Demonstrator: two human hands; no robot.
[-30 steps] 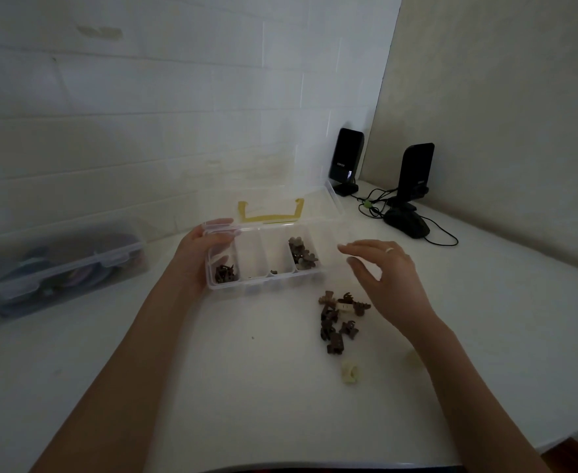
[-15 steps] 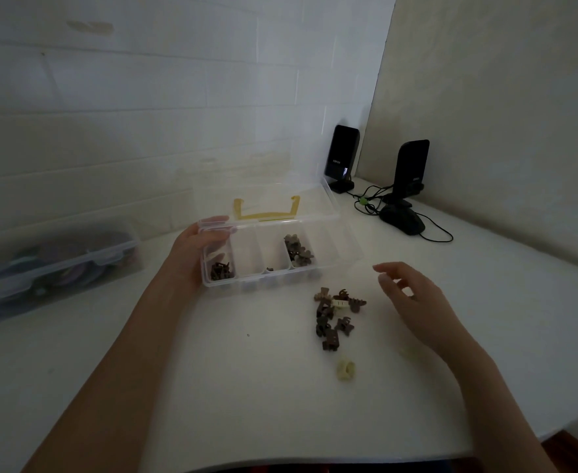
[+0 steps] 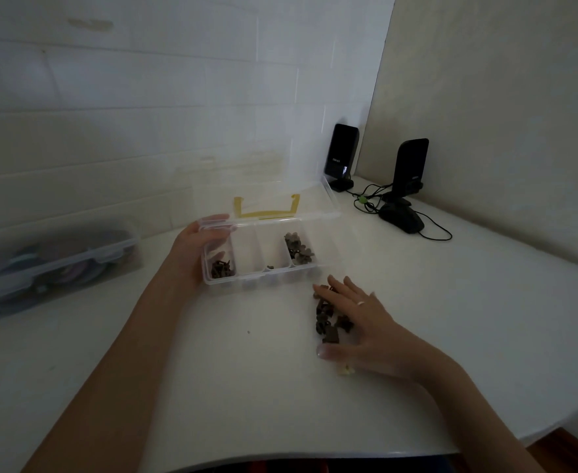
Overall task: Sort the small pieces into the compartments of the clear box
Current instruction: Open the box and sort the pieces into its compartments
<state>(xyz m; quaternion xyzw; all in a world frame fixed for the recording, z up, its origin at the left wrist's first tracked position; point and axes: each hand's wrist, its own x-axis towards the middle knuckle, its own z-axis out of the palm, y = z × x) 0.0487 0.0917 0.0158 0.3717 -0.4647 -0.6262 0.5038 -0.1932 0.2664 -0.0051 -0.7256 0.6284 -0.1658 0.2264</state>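
Right hand (image 3: 359,322), lower centre-right: fingers spread flat over loose dark pieces (image 3: 326,319) on the table (image 3: 212,387); one pale piece (image 3: 346,371) beside the thumb. Unsorted.
Left hand (image 3: 197,242), centre: fingers curled round the clear box (image 3: 263,281) end.
Compartments: three part-filled; sorting judged roughly half done.
Speakers (image 3: 412,165), upper right: lettering unreadable.

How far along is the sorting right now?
Partly done: the clear box holds pieces in three compartments. The left hand holds its left end. The right hand rests over the loose brown pieces, none lifted yet. A pale piece also remains.
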